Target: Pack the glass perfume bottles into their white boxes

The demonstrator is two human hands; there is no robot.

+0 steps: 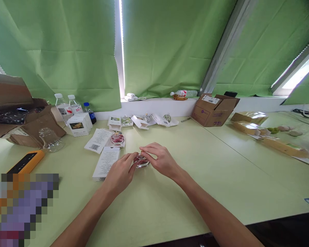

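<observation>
A small, rounded clear-glass bottle (142,161) with dark red contents is on the table between my hands. My left hand (123,171) grips its left side between thumb and fingers. The fingers of my right hand (161,159) are closed around the gold-coloured top, so most of it is hidden. To the left, a similar bottle with red contents (117,138) lies in an opened white box. A white printed carton (106,163) lies flat beside my left hand, and a white flap with a barcode (98,140) is spread behind it.
Further back are several small glass bottles in opened white boxes (141,122). On the left are a stack of white boxes (79,124), plastic bottles (64,109), a clear jar (50,141), a cardboard carton (33,125) and an orange power strip (27,163). A cardboard box (211,111) stands back right.
</observation>
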